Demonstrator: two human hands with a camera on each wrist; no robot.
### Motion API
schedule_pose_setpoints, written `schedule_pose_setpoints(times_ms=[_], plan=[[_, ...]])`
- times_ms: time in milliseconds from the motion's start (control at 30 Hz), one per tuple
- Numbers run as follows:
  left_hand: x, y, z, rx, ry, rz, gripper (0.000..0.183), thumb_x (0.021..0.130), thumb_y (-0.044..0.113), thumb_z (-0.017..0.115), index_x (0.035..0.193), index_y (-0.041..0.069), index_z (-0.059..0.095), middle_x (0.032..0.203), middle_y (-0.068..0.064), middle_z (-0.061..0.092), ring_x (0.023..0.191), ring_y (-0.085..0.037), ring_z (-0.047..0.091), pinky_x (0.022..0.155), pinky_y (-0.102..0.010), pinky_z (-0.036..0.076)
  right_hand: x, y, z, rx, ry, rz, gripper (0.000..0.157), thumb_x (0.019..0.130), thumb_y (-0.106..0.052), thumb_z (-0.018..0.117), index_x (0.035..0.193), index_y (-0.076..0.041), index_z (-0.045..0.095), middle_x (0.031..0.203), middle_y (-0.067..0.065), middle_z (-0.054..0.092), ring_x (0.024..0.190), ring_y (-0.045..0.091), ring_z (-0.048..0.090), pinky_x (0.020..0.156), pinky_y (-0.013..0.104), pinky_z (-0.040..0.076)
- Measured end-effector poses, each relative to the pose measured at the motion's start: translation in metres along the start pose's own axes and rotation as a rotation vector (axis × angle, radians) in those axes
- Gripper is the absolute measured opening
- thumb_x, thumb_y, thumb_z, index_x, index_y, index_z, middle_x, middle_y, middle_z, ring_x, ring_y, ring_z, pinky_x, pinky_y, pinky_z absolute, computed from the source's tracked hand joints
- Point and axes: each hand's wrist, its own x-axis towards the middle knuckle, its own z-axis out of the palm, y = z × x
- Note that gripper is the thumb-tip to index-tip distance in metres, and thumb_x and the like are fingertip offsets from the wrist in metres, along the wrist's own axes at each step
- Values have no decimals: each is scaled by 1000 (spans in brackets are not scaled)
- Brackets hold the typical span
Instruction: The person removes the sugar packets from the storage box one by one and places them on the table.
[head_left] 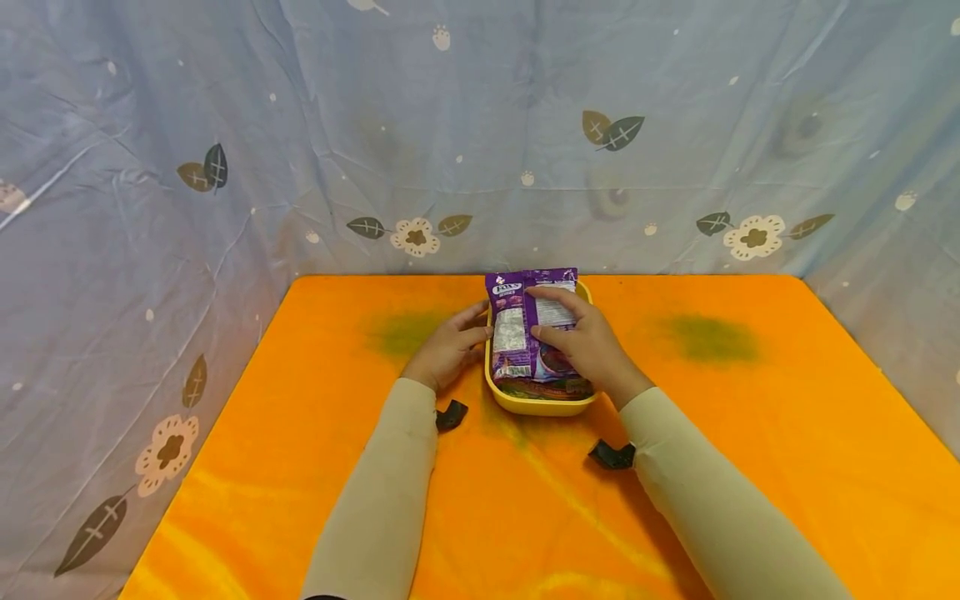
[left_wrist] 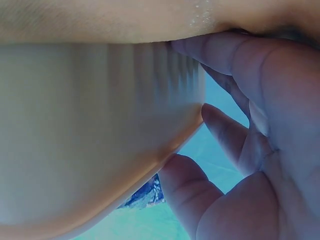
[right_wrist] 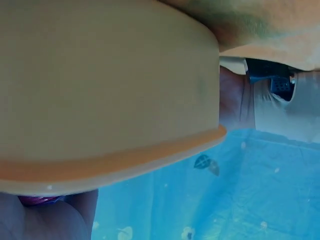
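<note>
A yellow plastic basket (head_left: 540, 407) with rounded corners stands on the table near its back edge. On top in it lies a purple candy packet (head_left: 512, 329) marked FOX'S, its upper end reaching past the far rim. Below that shows a strip of another dark, colourful packet (head_left: 543, 389). My left hand (head_left: 446, 346) touches the basket's left side with its fingers and thumb; the left wrist view shows the fingertips against the wall (left_wrist: 75, 125) and rim. My right hand (head_left: 588, 342) rests on the purple packet, fingers and thumb spread over it. Its palm hides the packet's right part.
An orange cloth (head_left: 510, 517) covers the table, with greenish patches at left and right. Behind it and along the sides hangs a blue-grey curtain (head_left: 487, 167) with flower and leaf prints. Small black devices (head_left: 612, 455) sit at both wrists.
</note>
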Motion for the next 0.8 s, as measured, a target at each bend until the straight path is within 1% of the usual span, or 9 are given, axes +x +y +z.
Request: schedule_pose_setpoints(times_ms=[67, 200, 367, 467, 633, 733, 800], plan=[[0, 0, 0, -6, -7, 6, 63, 90, 26, 68, 147, 26, 40, 143, -5, 43, 121, -22, 50, 99, -39, 42, 0, -3, -2, 5, -5, -13, 49, 87, -32, 72, 129, -49, 55, 141, -7, 41, 118, 26, 48, 91, 45, 48], [0, 0, 1, -9, -12, 18, 62, 91, 24, 67, 147, 25, 40, 140, -5, 45, 120, -21, 52, 97, -37, 44, 3, -9, -7, 38, -17, 3, 48, 88, -28, 70, 130, -46, 55, 142, -8, 39, 115, 26, 51, 84, 44, 52], [0, 1, 0, -35, -22, 27, 57, 94, 18, 63, 146, 23, 41, 139, -6, 46, 119, -22, 52, 96, -38, 45, 9, -13, -21, 82, -12, 24, 50, 91, -21, 68, 135, -39, 53, 141, -1, 40, 107, 31, 57, 77, 43, 55], [0, 1, 0, -37, -21, 26, 57, 95, 16, 61, 147, 21, 40, 141, -8, 45, 120, -22, 52, 97, -39, 44, 13, -11, -32, 79, 7, 33, 50, 90, -24, 68, 135, -40, 53, 139, 0, 41, 103, 32, 59, 75, 41, 55], [0, 1, -1, -33, -28, 29, 57, 96, 14, 58, 149, 19, 37, 145, -12, 40, 121, -23, 51, 97, -39, 44, 17, -3, -50, 84, 44, 31, 50, 87, -29, 72, 132, -42, 55, 135, 3, 41, 101, 34, 58, 74, 40, 56], [0, 1, -1, -38, -36, 29, 57, 97, 13, 57, 149, 18, 36, 145, -11, 40, 121, -24, 51, 97, -40, 44, 17, 2, -60, 78, 68, 29, 50, 86, -29, 72, 132, -41, 56, 134, 5, 41, 102, 35, 57, 73, 39, 56], [1, 1, 0, -46, -39, 27, 56, 97, 13, 57, 149, 18, 37, 145, -9, 41, 120, -24, 51, 96, -40, 44, 17, 4, -66, 57, 86, 28, 50, 87, -30, 72, 132, -41, 56, 136, 4, 40, 103, 34, 55, 73, 37, 56]])
